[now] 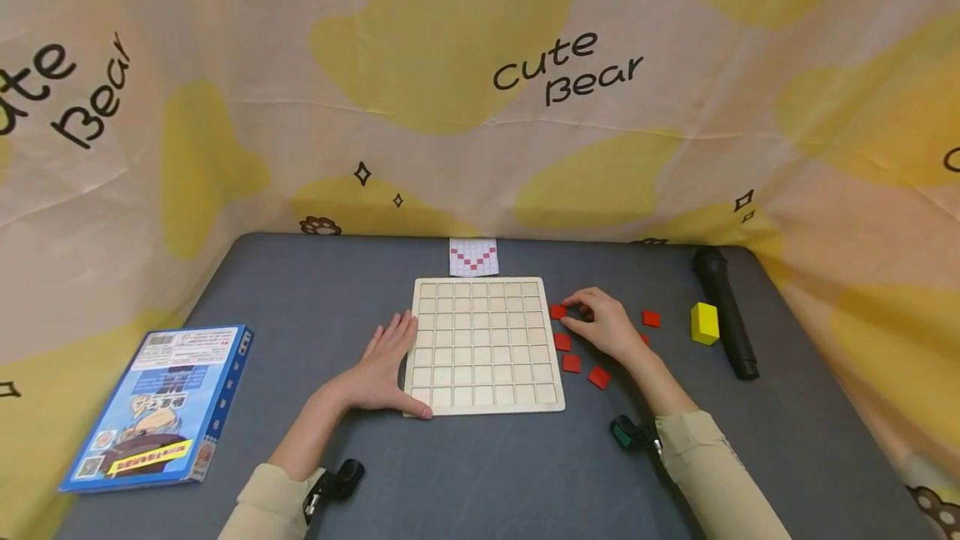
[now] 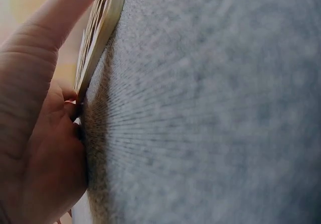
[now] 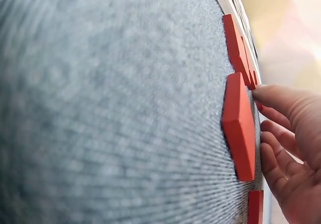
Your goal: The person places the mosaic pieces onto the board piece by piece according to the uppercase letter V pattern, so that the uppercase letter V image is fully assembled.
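A pale wooden grid board (image 1: 480, 340) lies flat on the dark table, its squares bare. My left hand (image 1: 382, 369) rests with spread fingers along its left edge, the thumb on the near left corner. In the left wrist view that hand (image 2: 50, 158) lies beside the board's rim (image 2: 108, 30). Right of the board, my right hand (image 1: 603, 323) pinches a red tile (image 1: 558, 312) between thumb and fingers. More red tiles (image 1: 572, 363) lie between board and right forearm. The right wrist view shows that hand (image 3: 296, 138) behind a nearer red tile (image 3: 238, 123).
A card with a pink pattern (image 1: 473, 257) lies beyond the board. At the right are a loose red tile (image 1: 651, 319), a yellow block (image 1: 704, 324) and a black microphone (image 1: 727, 315). A blue box (image 1: 157, 407) lies at the left. Printed cloth (image 1: 450, 107) surrounds the table.
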{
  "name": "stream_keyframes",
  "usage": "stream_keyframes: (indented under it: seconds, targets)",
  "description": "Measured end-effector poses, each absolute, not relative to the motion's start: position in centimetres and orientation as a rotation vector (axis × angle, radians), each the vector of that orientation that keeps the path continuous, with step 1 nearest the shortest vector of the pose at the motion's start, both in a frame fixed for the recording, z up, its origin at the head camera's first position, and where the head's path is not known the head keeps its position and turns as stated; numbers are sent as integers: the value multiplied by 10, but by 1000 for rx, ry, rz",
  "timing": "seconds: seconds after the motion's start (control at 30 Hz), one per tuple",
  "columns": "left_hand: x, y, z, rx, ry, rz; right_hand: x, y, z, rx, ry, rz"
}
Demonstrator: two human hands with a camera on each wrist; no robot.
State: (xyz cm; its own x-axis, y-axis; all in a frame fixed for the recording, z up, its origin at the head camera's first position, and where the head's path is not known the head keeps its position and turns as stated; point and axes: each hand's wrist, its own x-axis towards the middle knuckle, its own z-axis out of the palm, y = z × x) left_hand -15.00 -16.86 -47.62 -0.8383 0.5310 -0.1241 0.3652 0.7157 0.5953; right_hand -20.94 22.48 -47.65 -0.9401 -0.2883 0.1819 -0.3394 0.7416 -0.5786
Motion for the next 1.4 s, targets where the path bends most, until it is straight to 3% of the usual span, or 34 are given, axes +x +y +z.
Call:
stream_keyframes:
  seconds: [0.4,0.9,1.4]
  targets:
    - [-151,-170,-475,743,2619,830,-186,211,-468,360,-2827,1153]
    - [-150,-171,-472,731,2607,835,-143,135,-471,712,-2797,1205]
    - [-149,-171,-473,722,2601,863,-138,122,-471,871,-2787,1003]
